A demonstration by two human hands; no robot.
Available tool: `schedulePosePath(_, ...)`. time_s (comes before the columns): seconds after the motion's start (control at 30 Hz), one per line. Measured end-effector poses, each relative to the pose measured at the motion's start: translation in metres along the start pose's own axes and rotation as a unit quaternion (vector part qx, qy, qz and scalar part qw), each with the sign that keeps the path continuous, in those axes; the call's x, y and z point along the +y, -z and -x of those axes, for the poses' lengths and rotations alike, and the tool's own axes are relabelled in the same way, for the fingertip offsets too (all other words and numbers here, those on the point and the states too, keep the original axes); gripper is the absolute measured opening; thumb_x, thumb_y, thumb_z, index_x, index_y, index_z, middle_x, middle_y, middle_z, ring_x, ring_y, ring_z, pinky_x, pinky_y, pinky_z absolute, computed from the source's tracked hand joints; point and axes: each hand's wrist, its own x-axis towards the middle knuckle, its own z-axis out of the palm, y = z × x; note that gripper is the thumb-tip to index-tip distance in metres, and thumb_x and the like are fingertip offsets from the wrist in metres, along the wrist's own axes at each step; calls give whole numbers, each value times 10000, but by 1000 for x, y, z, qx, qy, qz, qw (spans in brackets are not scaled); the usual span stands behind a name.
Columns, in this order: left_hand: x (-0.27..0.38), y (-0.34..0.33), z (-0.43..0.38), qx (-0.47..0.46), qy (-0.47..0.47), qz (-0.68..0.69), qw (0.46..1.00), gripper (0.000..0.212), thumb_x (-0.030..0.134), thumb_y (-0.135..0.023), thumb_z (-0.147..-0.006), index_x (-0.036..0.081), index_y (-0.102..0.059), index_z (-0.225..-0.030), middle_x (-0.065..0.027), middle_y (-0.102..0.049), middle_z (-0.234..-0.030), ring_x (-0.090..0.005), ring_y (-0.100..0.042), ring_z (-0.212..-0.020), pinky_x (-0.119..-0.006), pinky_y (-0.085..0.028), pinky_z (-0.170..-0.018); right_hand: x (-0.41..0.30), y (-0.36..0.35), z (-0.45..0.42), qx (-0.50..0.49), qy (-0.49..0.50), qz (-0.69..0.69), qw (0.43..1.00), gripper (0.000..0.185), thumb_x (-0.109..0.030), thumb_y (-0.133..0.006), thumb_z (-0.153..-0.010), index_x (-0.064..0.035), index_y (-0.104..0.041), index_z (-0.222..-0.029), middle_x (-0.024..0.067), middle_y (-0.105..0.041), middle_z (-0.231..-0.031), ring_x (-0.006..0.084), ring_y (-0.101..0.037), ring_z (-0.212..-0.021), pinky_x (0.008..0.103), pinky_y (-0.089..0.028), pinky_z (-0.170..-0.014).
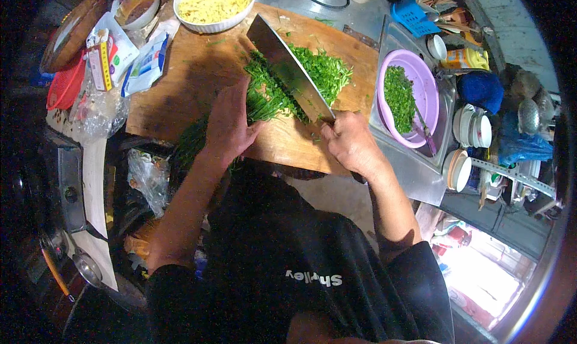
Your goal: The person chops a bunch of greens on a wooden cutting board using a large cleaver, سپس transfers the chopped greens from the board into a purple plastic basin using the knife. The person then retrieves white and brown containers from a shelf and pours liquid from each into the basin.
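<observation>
My right hand (354, 141) grips the handle of a wide cleaver (288, 64). The blade slants up and left over a wooden cutting board (189, 80), among leafy greens. Against the near-left side of the blade, my left hand (229, 120) holds a bunch of thin green stalks, probably garlic chives (263, 107), with the thumb toward me. The longer ends of the bunch trail past the board's near edge in shadow, left of my wrist. Finely chopped greens (322, 71) are heaped on the right of the blade. The left fingertips are partly hidden.
A white bowl of yellow shredded food (215, 3) stands at the board's far edge. Right of the board, a purple basin (430, 89) with chopped greens sits in a steel sink (383, 42). Plastic packets (146, 64) and a red basket (67, 84) crowd the left. Bowls (457, 170) line the right.
</observation>
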Motion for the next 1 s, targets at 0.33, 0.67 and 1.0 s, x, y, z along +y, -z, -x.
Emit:
schedulePosePath(0.33,-1,-9,18,63,-55,-32,996,646,78,-782,-650,100,-534,-1246,-119,-540,-1211,-344,-517,-1102,-420,-467,-932,-32,-12,18,6,34,-12,999,267,-138,-637,-840,69,-615,-673,281,-576,-650,454,-618,-668,464,-521,-627)
schedulePosePath(0.67,-4,-15,12,62,-79,-53,994,267,61,-630,-698,91,-689,-957,-38,-637,-982,-243,-576,-951,-357,-491,-849,-39,-25,30,-45,0,-13,999,53,-9,-609,-719,34,-630,-696,286,-585,-669,449,-625,-718,495,-512,-667)
schedulePosePath(1.0,-6,-18,15,70,-99,-10,993,258,136,-738,-717,98,-681,-965,-36,-614,-1014,-262,-553,-976,-382,-475,-867,-31,-45,-46,-38,7,-60,997,150,-90,-639,-805,52,-639,-854,275,-628,-762,467,-624,-779,497,-514,-695)
